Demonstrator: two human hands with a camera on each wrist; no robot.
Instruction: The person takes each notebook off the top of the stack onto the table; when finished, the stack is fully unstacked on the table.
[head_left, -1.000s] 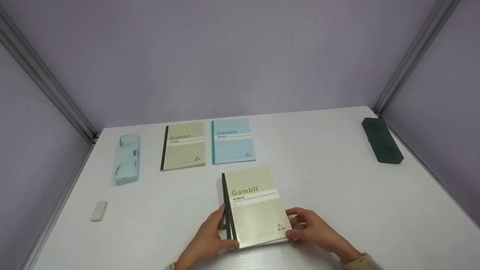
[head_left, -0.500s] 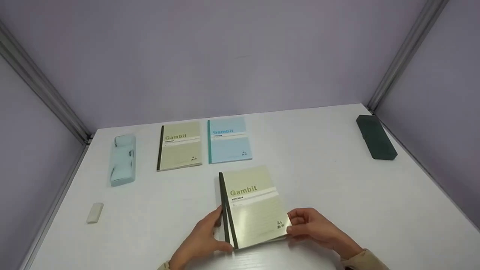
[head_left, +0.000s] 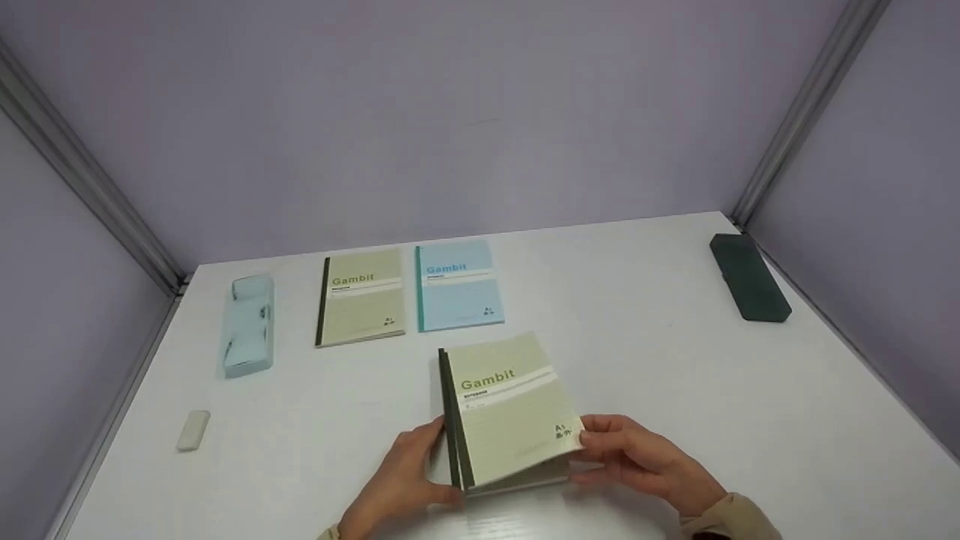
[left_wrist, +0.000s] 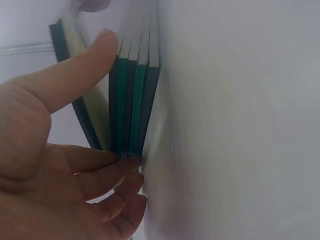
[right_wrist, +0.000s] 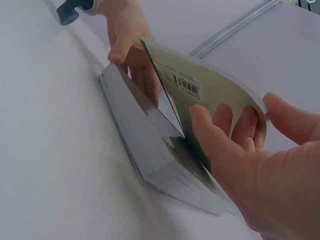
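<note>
On the left of the white tabletop (head_left: 637,315) lie one small white block (head_left: 193,430) and, beyond it, one pale blue case (head_left: 249,326). Next come two notebooks near the back edge, side by side and apart: one olive notebook (head_left: 363,296), one blue notebook (head_left: 461,286). Nearer the person, right of centre, sits a stack of notebooks (left_wrist: 131,110) with five spines visible, three dark and two green, under one olive top notebook (head_left: 510,420). Far right lies one dark green case (head_left: 750,277).

Compared with half a second ago, the top notebook's near right corner stands higher, and the gap beneath it is wider.

The left hand (head_left: 401,474) rests against the stack, its fingers loosely bent along the spines, the thumb well apart at the near end. The right hand (head_left: 637,457) pinches the top notebook's raised edge between thumb and fingers.
</note>
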